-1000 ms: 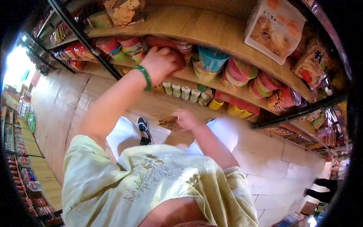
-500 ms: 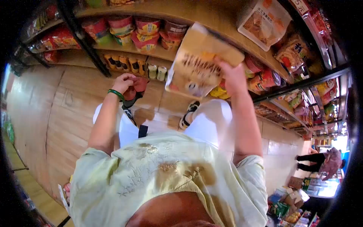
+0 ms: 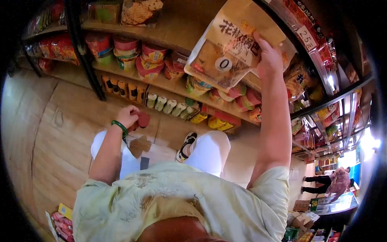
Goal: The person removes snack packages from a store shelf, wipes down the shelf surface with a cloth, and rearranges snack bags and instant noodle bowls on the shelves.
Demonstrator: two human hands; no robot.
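My left hand, with a green bangle at the wrist, is closed on a dark red cloth-like piece above the floor, near my knee. Raised toward the shelf on the right, my right hand grips a tan snack packet with dark lettering by its right side. The packet is tilted in front of the upper shelf board and hides part of the cups behind it. Another pale packet shows partly behind my right hand. Red and pink cups stand on the shelf below, left of the packet.
Small bottles and yellow packs line the bottom shelf. Black posts frame the shelving. Bagged snacks sit at the right. Another person stands far off at the right, near boxes.
My left hand has come down from the shelf with the dark red piece. My right hand has risen from low between my knees to the shelf, carrying the tan packet up and right.
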